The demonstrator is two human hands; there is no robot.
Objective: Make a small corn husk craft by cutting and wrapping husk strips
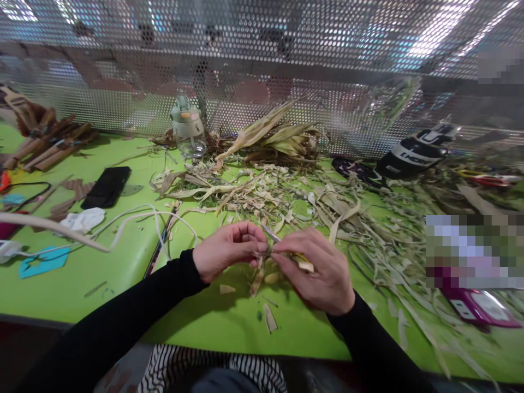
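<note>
My left hand (231, 248) is closed, thumb and fingers pinching a small strip of dried plant leaf (257, 278) that hangs below the fingertips. Close beside it, my right hand (317, 267) is curled with its fingertips almost meeting the left ones. A slim, pointed metal tool (270, 233) sticks out from the right fingers, with yellow showing under the palm; its exact kind is hidden. Small cut leaf pieces (269, 319) lie on the green table (204, 322) below both hands.
Dried leaf scraps (262, 188) spread behind and to the right. A clear bottle (189, 128) and a black bottle (413, 153) stand or lean at the back. On the left are a phone (107, 186), white cables (123, 221) and bundled brown sticks (53, 142). A perforated metal screen (262, 71) closes the rear.
</note>
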